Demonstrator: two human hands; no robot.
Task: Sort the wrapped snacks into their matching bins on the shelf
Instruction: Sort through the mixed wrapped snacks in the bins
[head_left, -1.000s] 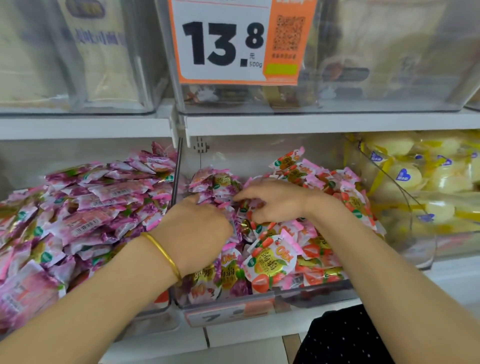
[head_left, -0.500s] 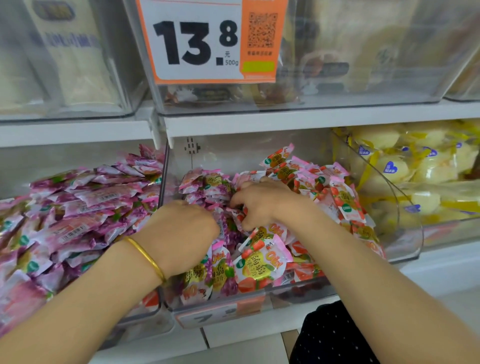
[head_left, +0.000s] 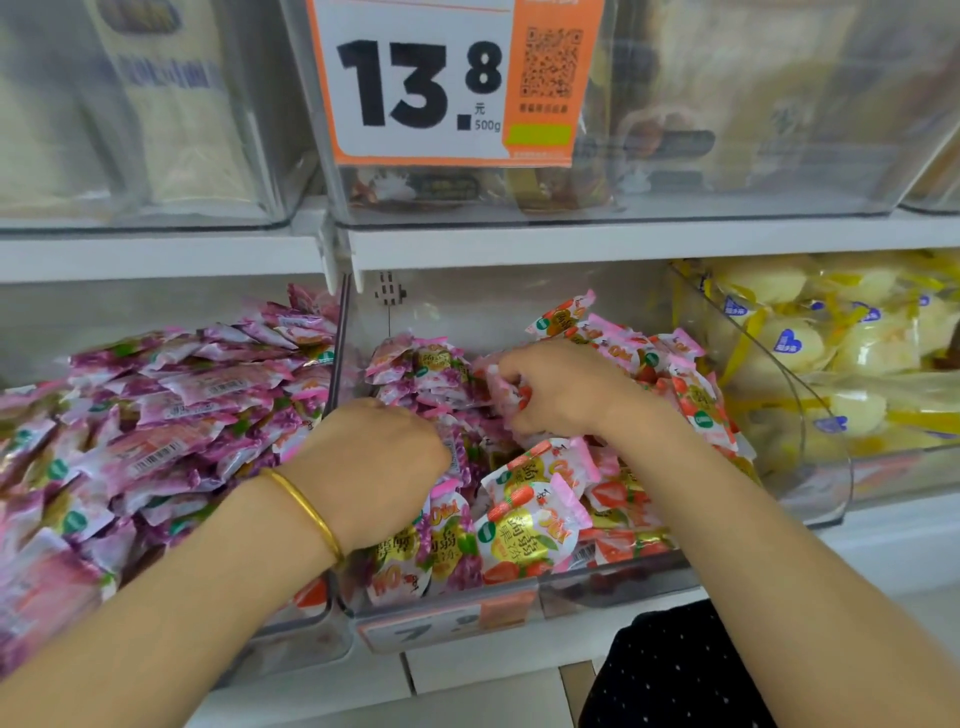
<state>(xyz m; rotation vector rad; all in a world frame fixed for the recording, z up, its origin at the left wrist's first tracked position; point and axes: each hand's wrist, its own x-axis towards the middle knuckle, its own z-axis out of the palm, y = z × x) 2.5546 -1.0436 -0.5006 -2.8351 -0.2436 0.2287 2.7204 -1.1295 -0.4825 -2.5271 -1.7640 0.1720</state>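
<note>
The fingers (head_left: 524, 370) of the right hand (head_left: 566, 389) are curled tight round a small bunch of strawberry packets (head_left: 508, 394). They pinch it against the palm just above the heap, near the middle of the middle bin (head_left: 597, 590). The left hand (head_left: 374, 462) lies knuckles-up at that bin's front left. Its fingers are turned down among the grape packets (head_left: 426, 364) and hidden behind the back of the hand, so I cannot tell whether they grasp anything. A gold bangle (head_left: 306, 506) sits on the left wrist.

Around the hands, the clear middle bin holds two kinds. Purple grape packets run along its left side from the back to the front wall. More strawberry packets, in red, pink and yellow, fill its right side and rise highest toward the back right corner.

Just beside it, the left bin (head_left: 311, 634) is heaped above its rim with purple-and-pink packets (head_left: 182, 415). On the other side, the right bin (head_left: 810, 467) has a curved clear wall and holds pale yellow snacks (head_left: 789, 343) with blue heart labels. These bins stand in a row on the lower shelf (head_left: 893, 540).

The upper shelf (head_left: 623, 241) carries more clear bins (head_left: 753, 156), their contents too blurred to name. A white and orange price tag (head_left: 447, 83) reading 13.8 hangs on the front of the one above the middle bin. A dark dotted cloth (head_left: 675, 670) shows at the bottom edge, under the right forearm.
</note>
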